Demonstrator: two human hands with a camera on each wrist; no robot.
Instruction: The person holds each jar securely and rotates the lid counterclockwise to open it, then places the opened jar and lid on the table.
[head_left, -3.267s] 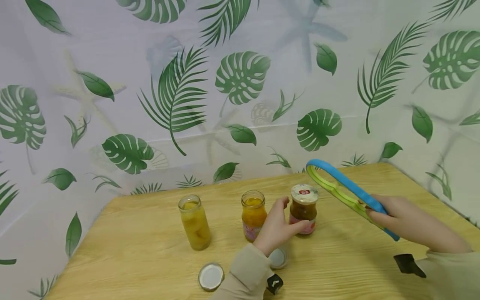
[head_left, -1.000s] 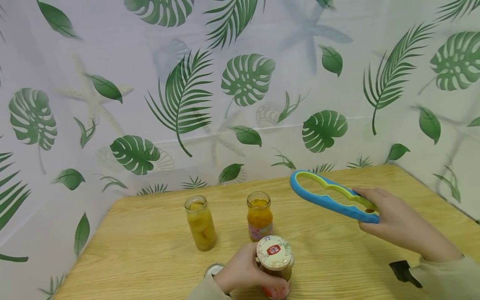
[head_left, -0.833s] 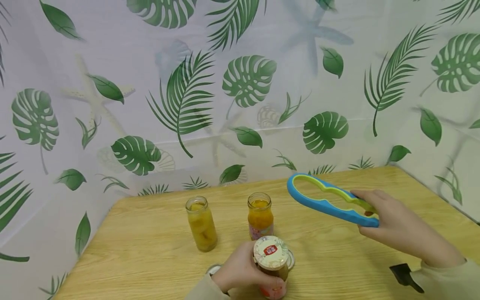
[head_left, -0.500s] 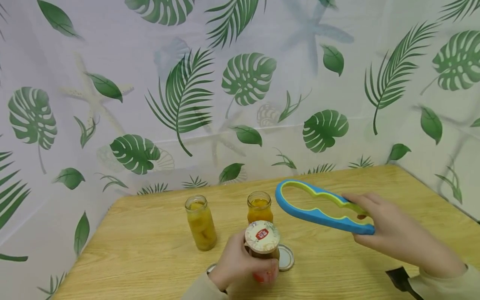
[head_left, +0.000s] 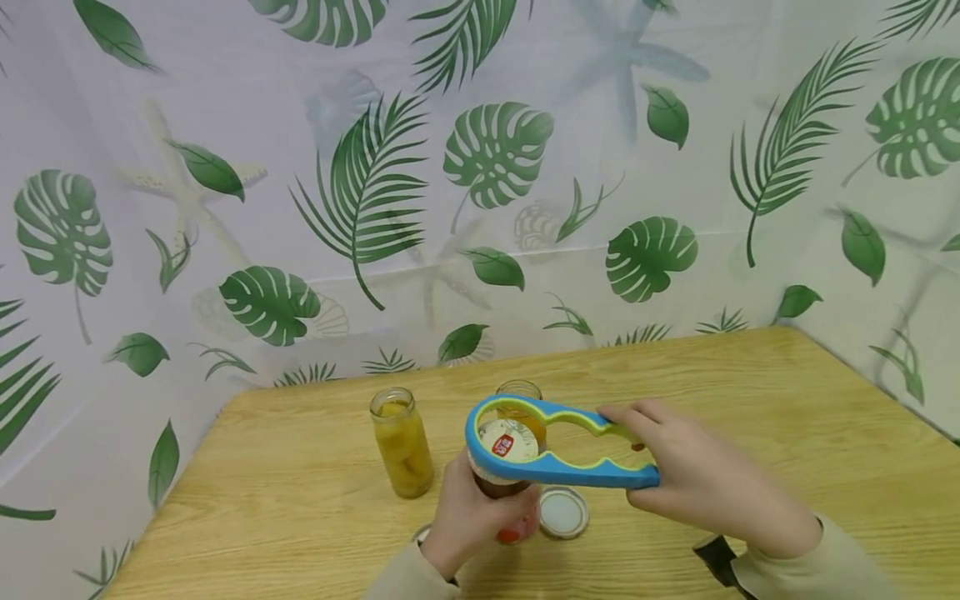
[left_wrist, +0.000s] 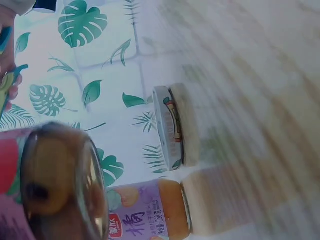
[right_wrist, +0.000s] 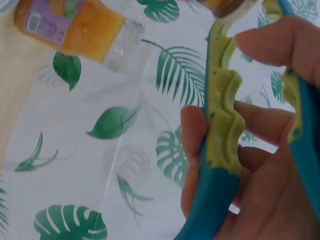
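Observation:
My left hand [head_left: 468, 508] grips a lidded glass jar [head_left: 517, 527] with a pink label and dark contents. In the left wrist view the jar's base [left_wrist: 60, 182] shows, raised off the table. My right hand [head_left: 697, 479] holds the open end of a blue and green jar opener [head_left: 581, 475], thumb on one arm and fingers on the other. Its rounded end surrounds the jar's pale lid [head_left: 517, 442]; whether it touches all round, I cannot tell. Behind the opener stands an uncapped jar of orange fruit [right_wrist: 95, 30], partly hidden in the head view.
An open tall jar of yellow fruit [head_left: 403, 450] stands to the left. One loose lid [head_left: 562, 512] lies right of the held jar; another lid [head_left: 422, 533] is mostly hidden behind the left hand. A leaf-patterned cloth [head_left: 337, 167] hangs behind the wooden table [head_left: 262, 492].
My left hand took the lidded jar from the right-hand spot, brought it nearer, then raised it slightly leftward. My right hand moved left, bringing the opener's rounded end over the lid.

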